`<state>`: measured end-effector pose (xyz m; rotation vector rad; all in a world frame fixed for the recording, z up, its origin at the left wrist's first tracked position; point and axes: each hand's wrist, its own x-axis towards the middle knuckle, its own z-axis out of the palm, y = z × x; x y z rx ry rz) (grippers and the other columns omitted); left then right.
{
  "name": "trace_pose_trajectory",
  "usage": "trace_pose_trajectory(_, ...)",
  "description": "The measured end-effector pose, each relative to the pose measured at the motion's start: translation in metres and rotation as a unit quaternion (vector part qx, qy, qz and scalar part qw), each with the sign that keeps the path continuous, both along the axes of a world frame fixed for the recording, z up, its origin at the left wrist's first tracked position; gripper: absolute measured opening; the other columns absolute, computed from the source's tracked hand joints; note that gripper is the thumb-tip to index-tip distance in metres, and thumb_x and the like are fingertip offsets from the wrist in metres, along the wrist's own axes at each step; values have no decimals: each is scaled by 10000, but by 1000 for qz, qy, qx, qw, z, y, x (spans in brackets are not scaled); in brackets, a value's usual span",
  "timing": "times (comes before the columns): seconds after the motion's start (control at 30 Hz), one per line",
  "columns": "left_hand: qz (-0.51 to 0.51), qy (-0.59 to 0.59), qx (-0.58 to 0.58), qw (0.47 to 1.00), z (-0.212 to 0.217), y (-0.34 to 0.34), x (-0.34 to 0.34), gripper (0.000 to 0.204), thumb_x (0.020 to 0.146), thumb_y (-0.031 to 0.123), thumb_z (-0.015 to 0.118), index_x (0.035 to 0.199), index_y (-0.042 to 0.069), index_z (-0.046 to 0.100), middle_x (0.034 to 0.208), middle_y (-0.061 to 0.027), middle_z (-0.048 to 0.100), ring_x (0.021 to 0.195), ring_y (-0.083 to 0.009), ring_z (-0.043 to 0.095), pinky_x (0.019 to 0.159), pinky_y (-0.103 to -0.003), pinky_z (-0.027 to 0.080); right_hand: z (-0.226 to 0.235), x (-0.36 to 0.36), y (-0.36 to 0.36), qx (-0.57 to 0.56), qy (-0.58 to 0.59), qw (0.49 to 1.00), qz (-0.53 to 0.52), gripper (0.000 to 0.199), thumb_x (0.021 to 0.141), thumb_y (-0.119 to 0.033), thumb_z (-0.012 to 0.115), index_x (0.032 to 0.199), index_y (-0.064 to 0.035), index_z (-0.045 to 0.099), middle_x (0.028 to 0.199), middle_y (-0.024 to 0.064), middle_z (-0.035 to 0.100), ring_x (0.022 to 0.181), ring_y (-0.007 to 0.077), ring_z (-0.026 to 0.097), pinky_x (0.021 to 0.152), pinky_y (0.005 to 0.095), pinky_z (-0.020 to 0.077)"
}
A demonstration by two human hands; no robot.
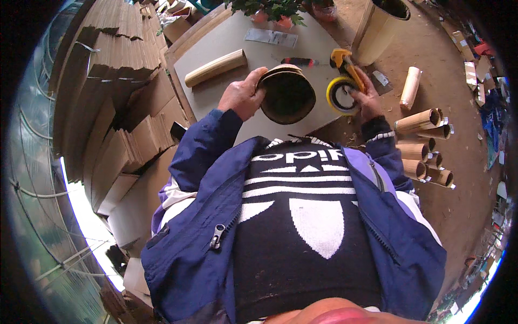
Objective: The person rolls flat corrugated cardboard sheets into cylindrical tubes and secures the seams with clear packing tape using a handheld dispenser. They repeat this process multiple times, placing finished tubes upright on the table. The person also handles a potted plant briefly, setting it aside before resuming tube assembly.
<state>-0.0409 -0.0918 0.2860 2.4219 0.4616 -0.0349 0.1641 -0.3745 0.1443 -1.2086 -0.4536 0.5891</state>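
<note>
My left hand (243, 96) grips the side of a rolled cardboard tube (287, 96), whose dark open end faces me above the grey board table (216, 48). My right hand (366, 96) holds a yellow tape dispenser (342, 89) with a yellow roll of tape, right beside the tube's right edge. Both forearms come up from my blue jacket sleeves.
A finished rolled tube (215, 68) lies on the table's left. A red-handled tool (299, 62) and a flat packet (271, 37) lie further back, near a potted plant (270, 11). Several rolled tubes (426, 146) lie on the dirt floor right. Flattened cardboard stacks (118, 81) stand left.
</note>
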Motion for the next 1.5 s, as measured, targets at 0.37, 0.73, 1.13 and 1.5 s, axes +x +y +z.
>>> trace_pose_trajectory(0.37,11,-74,91,993,-10,-55,-49,420,835,146,688,1248,119,621,983,-131,685,890,-304,666,757,-389,533,44,-10,29,27,29,991,128,707,777,62,605,1453,-60,437,1429,78,506,1293,193,495,1094,328,383)
trace_pose_trajectory(0.73,44,-186,-480,856,-50,-63,-11,489,1028,455,413,1143,26,618,1169,-118,610,1165,-212,551,1057,-330,395,32,2,15,29,-26,974,223,707,800,22,694,1449,-22,419,1509,108,415,1370,213,420,1132,362,349)
trace_pose_trajectory(1.13,187,-81,-597,776,-56,-62,28,272,1013,260,548,1067,15,652,927,-29,673,803,-103,609,758,-237,506,65,23,17,-55,-261,907,326,666,694,95,698,1338,6,554,1129,119,547,1055,216,554,957,293,440)
trace_pose_trajectory(1.5,221,58,-379,897,-83,16,-75,261,981,231,529,814,51,618,737,-3,603,661,-81,489,625,-249,415,35,44,8,-154,-16,910,385,652,713,-7,656,1357,-32,556,1340,106,576,1230,198,549,1104,334,380)
